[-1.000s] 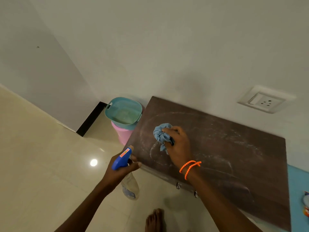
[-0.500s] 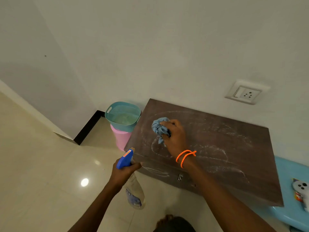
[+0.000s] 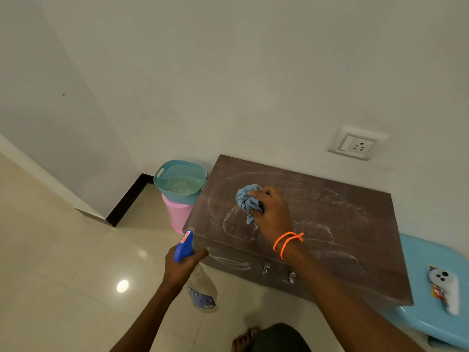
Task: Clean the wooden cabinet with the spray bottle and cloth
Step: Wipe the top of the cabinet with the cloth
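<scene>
A person's right hand [image 3: 272,214] presses a bunched blue cloth [image 3: 247,200] against the top of a low, dark wooden cabinet [image 3: 317,224] that stands against a white wall, the fingers curled tight around the wad of fabric. Pale, looping smears and streaks cross the cabinet's top around and beside the cloth, and a fainter oval smear marks its front face near two small metal handles [image 3: 278,273]. An orange beaded band [image 3: 286,241] circles the right wrist twice. The left hand [image 3: 181,262] is closed around the neck of a clear spray bottle [image 3: 200,288] with a blue trigger head [image 3: 184,246], holding it in the air just off the cabinet's front left corner, the nozzle tilted up and away from the person and the bottle's labelled body hanging below the fist. To the left of the cabinet, a teal perforated basket [image 3: 180,180] sits on top of a pink plastic tub [image 3: 177,212], both close against the cabinet's side. To the right, a light blue plastic stool [image 3: 431,313] carries a small white object, too blurred to identify. A switch-and-socket plate [image 3: 356,144] is fixed to the wall above the cabinet. Bare toes [image 3: 245,337] show on the glossy cream tiled floor [image 3: 63,275] at the lower edge.
</scene>
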